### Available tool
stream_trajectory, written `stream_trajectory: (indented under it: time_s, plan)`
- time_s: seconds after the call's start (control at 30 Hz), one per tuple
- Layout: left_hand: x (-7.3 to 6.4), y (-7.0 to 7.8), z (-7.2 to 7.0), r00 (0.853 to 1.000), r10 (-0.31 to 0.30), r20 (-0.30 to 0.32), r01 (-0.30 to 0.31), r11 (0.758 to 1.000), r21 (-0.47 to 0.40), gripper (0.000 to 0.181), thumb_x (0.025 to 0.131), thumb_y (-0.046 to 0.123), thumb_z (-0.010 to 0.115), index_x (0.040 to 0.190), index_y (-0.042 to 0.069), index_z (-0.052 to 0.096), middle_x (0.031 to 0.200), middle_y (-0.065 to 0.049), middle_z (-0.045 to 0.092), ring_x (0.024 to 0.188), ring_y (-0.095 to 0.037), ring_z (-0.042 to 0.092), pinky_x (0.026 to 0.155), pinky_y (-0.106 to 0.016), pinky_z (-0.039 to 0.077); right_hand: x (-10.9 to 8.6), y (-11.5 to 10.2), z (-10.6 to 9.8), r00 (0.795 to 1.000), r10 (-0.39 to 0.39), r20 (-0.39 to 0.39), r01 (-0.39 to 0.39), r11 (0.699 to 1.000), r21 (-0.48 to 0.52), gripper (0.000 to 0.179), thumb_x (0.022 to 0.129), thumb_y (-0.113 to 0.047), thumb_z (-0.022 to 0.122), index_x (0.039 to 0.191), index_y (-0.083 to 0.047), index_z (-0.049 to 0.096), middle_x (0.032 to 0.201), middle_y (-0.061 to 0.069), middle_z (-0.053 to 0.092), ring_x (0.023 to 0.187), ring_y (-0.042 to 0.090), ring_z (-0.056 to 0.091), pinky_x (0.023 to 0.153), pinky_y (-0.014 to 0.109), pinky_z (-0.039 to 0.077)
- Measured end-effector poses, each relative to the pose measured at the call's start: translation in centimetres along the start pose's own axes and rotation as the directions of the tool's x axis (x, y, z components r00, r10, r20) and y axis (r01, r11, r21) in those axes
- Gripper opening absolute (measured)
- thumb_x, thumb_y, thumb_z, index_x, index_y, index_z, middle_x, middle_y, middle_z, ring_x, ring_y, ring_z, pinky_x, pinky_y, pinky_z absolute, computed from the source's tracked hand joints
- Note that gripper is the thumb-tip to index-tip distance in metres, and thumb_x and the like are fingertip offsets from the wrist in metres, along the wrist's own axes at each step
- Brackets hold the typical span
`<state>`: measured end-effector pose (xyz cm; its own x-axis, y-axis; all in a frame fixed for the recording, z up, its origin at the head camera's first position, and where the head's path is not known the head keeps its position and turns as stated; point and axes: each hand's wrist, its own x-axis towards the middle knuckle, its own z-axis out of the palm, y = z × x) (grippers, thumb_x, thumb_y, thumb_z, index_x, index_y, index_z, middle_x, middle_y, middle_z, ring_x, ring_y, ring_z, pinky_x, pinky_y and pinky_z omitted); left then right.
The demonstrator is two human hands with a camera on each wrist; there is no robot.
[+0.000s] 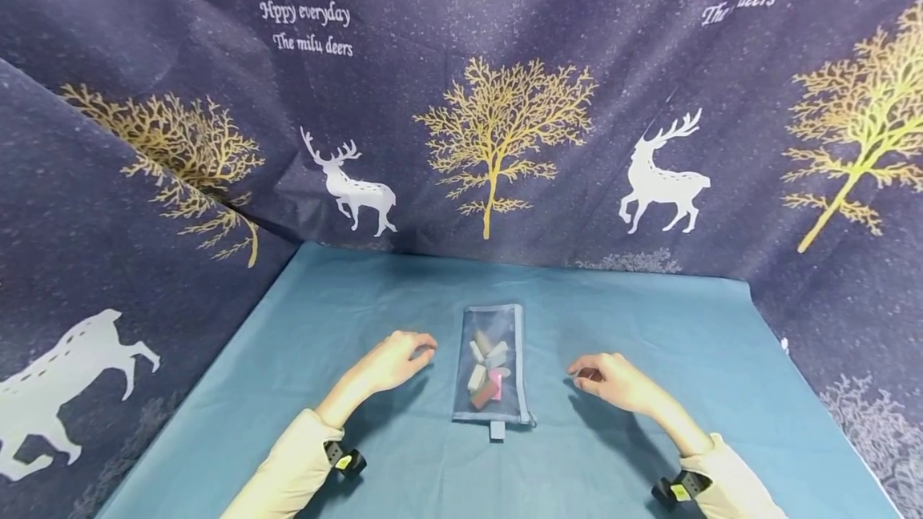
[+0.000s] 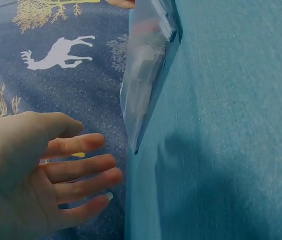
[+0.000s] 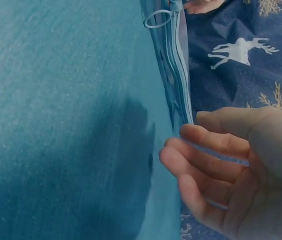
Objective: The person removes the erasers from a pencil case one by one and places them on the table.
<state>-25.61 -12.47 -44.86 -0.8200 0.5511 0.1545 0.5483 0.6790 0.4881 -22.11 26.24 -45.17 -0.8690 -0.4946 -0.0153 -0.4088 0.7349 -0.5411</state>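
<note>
A see-through mesh zip pouch [image 1: 493, 323] lies on the blue cloth between my two hands. Several small erasers or blocks, white, pink and brown, show inside it, their exact kind blurred by the mesh. Along the pouch's right side runs a zipper [image 3: 178, 65], with a ring pull [image 3: 158, 19] at the near end. My left hand [image 1: 397, 359] hovers left of the pouch, fingers loosely bent and holding nothing. On the other side, my right hand [image 1: 613, 379] is held above the cloth, its fingers relaxed and apart from the pouch.
Blue cloth [image 1: 404, 287] covers the table. Dark curtains [image 1: 447, 207] printed with deer and trees rise at the back and both sides. A small fabric tab [image 1: 497, 431] sticks out from the pouch's near edge. Each wrist wears a small black camera [image 1: 348, 461].
</note>
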Motion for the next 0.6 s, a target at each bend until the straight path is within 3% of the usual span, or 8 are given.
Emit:
stream_trajectory:
  time_s: [0.3, 0.6]
  plan:
    - [-0.4, 0.4, 0.2, 0.999, 0.031, 0.041, -0.031, 1.0, 0.004, 0.025, 0.091, 0.018, 0.052, 0.109, 0.005, 0.064, 0.105, -0.005, 0.067, 0.102, -0.02, 0.062, 0.086, -0.037, 0.048, 0.2, 0.0, 1.0, 0.999, -0.02, 0.045, 0.018, 0.999, 0.042, 0.024, 0.089, -0.019, 0.057, 0.108, -0.008, 0.065, 0.091, 0.0, 0.069, 0.078, 0.004, 0.062, 0.065, 0.021, 0.049]
    - [0.2, 0.9, 0.7, 0.997, 0.056, 0.06, -0.056, 0.998, -0.002, 0.025, 0.092, 0.017, 0.051, 0.11, 0.006, 0.064, 0.105, -0.004, 0.067, 0.098, -0.018, 0.062, 0.084, -0.035, 0.049, 0.6, -0.2, 1.1, 0.996, -0.087, 0.016, 0.087, 0.996, 0.011, 0.021, 0.086, -0.016, 0.061, 0.105, -0.008, 0.066, 0.092, 0.002, 0.07, 0.079, 0.007, 0.064, 0.068, 0.022, 0.051]
